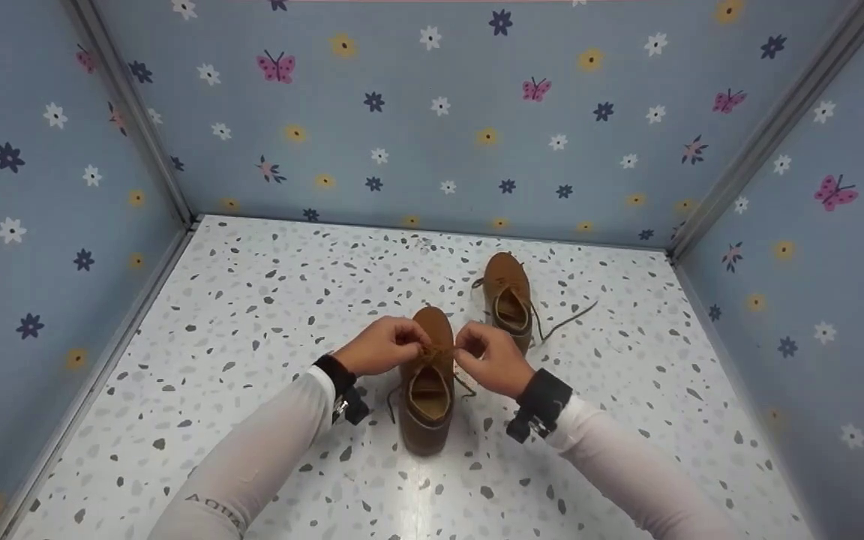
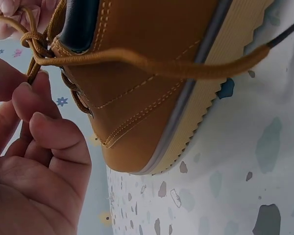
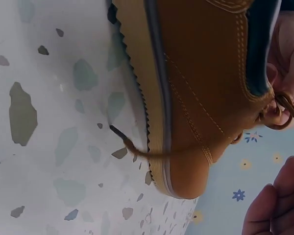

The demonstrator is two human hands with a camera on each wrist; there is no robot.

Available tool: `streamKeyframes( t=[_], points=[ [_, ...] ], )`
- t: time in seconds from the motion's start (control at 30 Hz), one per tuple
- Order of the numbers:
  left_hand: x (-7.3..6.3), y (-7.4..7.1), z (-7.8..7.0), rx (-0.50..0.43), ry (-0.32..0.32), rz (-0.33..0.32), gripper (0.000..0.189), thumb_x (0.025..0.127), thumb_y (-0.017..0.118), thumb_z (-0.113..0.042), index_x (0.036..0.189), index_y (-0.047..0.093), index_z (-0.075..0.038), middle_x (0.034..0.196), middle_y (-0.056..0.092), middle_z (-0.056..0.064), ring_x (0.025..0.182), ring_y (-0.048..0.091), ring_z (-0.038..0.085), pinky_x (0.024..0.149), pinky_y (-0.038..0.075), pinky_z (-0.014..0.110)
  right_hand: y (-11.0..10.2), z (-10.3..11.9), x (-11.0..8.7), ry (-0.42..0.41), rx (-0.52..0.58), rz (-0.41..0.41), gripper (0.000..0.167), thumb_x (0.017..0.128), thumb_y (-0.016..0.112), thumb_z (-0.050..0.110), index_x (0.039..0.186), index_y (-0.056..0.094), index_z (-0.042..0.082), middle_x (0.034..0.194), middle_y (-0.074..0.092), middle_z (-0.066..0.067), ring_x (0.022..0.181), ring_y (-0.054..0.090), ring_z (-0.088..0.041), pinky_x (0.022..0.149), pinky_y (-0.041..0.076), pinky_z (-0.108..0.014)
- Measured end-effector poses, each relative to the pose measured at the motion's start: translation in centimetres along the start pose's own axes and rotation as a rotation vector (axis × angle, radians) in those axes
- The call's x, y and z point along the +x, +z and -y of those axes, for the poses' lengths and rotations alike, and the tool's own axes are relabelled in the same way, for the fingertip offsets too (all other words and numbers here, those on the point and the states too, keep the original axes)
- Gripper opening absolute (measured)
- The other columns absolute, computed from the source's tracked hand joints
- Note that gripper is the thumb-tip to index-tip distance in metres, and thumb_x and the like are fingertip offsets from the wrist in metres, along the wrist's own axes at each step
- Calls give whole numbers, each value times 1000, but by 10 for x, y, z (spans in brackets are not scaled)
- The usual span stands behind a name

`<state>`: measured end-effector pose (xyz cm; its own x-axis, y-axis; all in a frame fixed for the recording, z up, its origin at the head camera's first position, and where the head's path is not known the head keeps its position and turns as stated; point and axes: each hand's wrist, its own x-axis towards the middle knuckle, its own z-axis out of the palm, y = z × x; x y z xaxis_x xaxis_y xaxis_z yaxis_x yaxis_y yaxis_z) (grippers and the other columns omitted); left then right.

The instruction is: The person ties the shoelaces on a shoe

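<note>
A brown lace-up shoe [image 1: 426, 441] stands on the speckled surface with its toe pointing away. At its laces, my left hand [image 1: 381, 348] pinches one loop of the shoelace [image 2: 103, 58] between thumb and forefinger. My right hand [image 1: 495, 363] pinches the lace from the opposite side, thumb and forefinger together. Between the two hands, a knot [image 2: 34, 43] with loops sits over the shoe's tongue. One loose lace end with a dark tip [image 3: 118, 132] hangs down each side of the shoe. Only part of the right hand shows in the right wrist view.
Another brown shoe [image 1: 505, 268] stands farther back to the right, its lace [image 1: 571, 319] trailing out to the right. Blue panels [image 1: 432, 90] with flowers and butterflies enclose the white speckled surface [image 1: 252, 300] at the back and both sides.
</note>
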<state>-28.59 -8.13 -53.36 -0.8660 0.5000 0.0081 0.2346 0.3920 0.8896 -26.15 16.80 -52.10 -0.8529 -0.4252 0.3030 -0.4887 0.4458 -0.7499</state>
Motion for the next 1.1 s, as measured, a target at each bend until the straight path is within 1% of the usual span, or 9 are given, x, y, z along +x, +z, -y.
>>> streamKeyframes(
  t=[0.13, 0.23, 0.33, 0.47, 0.57, 0.7, 0.87, 1.0, 1.1],
  points=[
    [-2, -1, 0, 8, -2, -24, 20, 91, 62, -6, 101, 77, -13, 96, 75, 3, 84, 64, 11, 75, 53, 27, -1, 1, 1, 29, 18, -26, 14, 90, 74, 5, 81, 66, 11, 75, 62, -2, 68, 56, -9, 65, 45, -21],
    [-3, -4, 0, 6, 4, -28, 18, 91, 63, -6, 101, 77, -13, 97, 75, 3, 86, 65, 11, 78, 54, 28, -3, 1, 1, 53, 12, -32, 15, 91, 75, 6, 81, 66, 12, 74, 61, -1, 66, 55, -8, 63, 45, -21],
    [-5, -7, 2, 9, 10, -33, 16, 92, 64, -7, 100, 77, -12, 97, 75, 3, 86, 65, 11, 79, 54, 28, -6, 0, 1, 67, -11, -41, 16, 91, 74, 6, 80, 65, 12, 73, 60, 1, 65, 55, -8, 62, 45, -21],
    [-9, -12, 4, 16, 9, -44, 14, 92, 65, -7, 100, 76, -11, 95, 74, 4, 84, 65, 11, 77, 55, 27, -9, -1, 0, 78, -64, -73, 17, 89, 72, 5, 77, 63, 14, 71, 57, 4, 65, 53, -8, 63, 44, -22],
    [-12, -15, 6, 14, 4, -54, 13, 92, 65, -6, 101, 75, -9, 95, 74, 7, 82, 64, 11, 76, 55, 27, -10, -2, -1, 88, -107, -96, 17, 87, 71, 6, 75, 62, 14, 70, 56, 6, 65, 52, -8, 64, 43, -23],
    [-16, -18, 8, 26, -9, -75, 13, 94, 65, -8, 103, 75, -7, 96, 73, 7, 83, 64, 11, 77, 55, 28, -8, -4, -4, 109, -146, -130, 16, 86, 69, 7, 74, 63, 15, 69, 57, 7, 66, 53, -8, 65, 44, -24],
    [-19, -20, 11, 41, -25, -90, 14, 95, 66, -10, 104, 75, -9, 95, 70, 4, 84, 63, 12, 77, 55, 29, -6, -7, -7, 175, -135, -166, 23, 90, 65, 10, 69, 62, 18, 65, 56, 9, 61, 51, -8, 62, 43, -26],
    [-20, -20, 13, 30, -16, -96, 14, 94, 66, -9, 104, 75, -7, 94, 69, 4, 82, 63, 12, 75, 55, 28, -6, -10, -9, 226, -132, -169, 29, 93, 61, 13, 66, 60, 20, 62, 54, 10, 58, 49, -9, 60, 41, -26],
    [-21, -21, 14, 26, -10, -102, 12, 93, 67, -8, 102, 75, -6, 93, 69, 4, 79, 63, 11, 71, 55, 26, -7, -12, -12, 255, -148, -164, 31, 93, 58, 11, 63, 56, 19, 60, 51, 8, 57, 45, -11, 59, 38, -27]
  ],
)
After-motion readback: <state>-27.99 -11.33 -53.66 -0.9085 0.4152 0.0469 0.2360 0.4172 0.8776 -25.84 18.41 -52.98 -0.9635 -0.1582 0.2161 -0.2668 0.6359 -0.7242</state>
